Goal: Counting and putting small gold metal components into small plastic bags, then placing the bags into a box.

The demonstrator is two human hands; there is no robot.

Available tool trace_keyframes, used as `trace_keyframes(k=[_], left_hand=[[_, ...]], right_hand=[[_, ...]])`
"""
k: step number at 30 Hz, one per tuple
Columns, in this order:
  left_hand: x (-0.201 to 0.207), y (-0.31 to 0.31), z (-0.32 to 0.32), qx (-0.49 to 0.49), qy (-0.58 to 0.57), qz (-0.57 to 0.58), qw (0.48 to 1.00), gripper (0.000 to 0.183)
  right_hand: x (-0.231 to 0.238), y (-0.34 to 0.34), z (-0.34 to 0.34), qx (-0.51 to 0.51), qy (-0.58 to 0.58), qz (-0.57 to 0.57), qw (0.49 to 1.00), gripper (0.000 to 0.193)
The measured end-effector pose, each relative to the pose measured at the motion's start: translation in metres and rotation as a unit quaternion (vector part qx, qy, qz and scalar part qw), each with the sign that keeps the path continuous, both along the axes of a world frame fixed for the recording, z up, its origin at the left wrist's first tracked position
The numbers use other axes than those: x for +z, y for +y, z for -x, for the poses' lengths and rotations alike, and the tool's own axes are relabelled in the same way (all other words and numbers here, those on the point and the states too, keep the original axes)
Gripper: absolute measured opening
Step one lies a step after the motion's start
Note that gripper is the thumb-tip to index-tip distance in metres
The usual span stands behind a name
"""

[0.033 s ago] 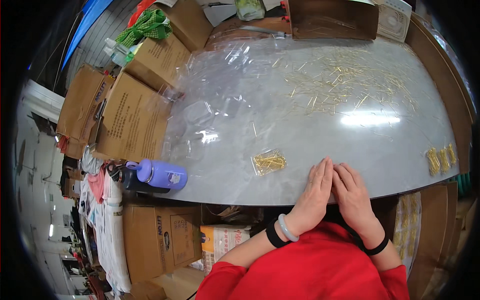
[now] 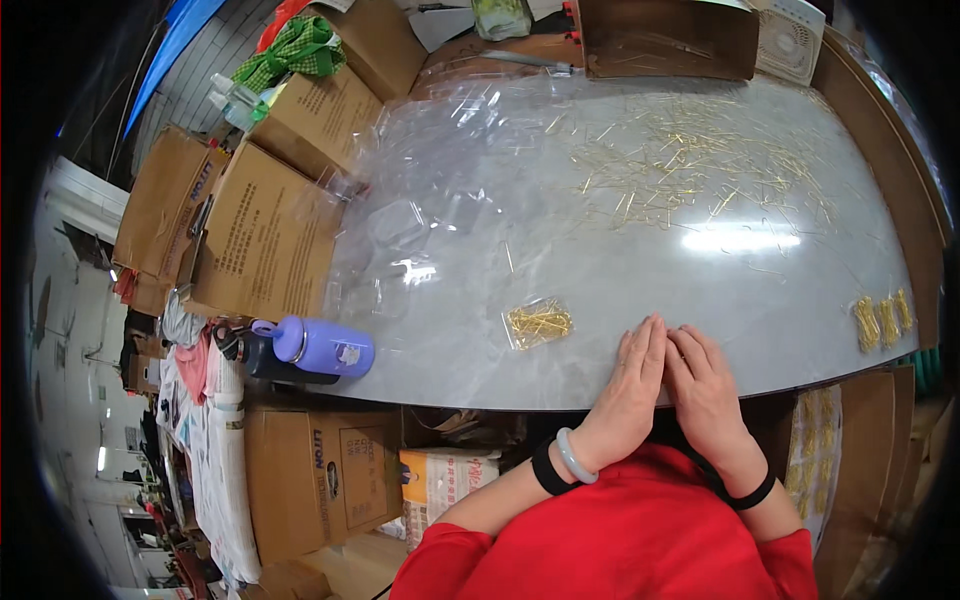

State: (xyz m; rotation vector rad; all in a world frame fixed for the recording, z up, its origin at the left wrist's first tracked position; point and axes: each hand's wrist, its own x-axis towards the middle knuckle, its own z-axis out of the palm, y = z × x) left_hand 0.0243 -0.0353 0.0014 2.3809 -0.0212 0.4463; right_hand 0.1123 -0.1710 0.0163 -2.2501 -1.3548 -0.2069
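Well, left hand [image 2: 622,378] and right hand [image 2: 706,388] meet, each grip flat-fingered, seemingly empty; just past nine o'clock, the gold-filled packet [image 2: 538,324] points lengthwise toward half-past two. Wires [image 2: 688,150] litter the grey desk [image 2: 620,270] at twelve; cartons [image 2: 318,118] stand at ten.

The wire pieces [image 2: 540,325] are gold, the tabletop [image 2: 610,265] grey, the shirt [image 2: 610,535] red, the tied cloth [image 2: 298,48] green-checked.
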Motion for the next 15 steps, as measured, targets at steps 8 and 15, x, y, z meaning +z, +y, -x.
trace_keyframes(k=[8, 15], left_hand=[[0.039, 0.062, 0.067, 0.236, 0.026, 0.15, 0.96, 0.017], [0.03, 0.018, 0.03, 0.128, 0.043, -0.007, 0.991, 0.025]], right_hand=[[-0.001, 0.002, -0.003, 0.005, -0.014, -0.022, 1.0, 0.041], [0.0, 0.003, 0.0, 0.009, 0.015, -0.033, 0.999, 0.044]])
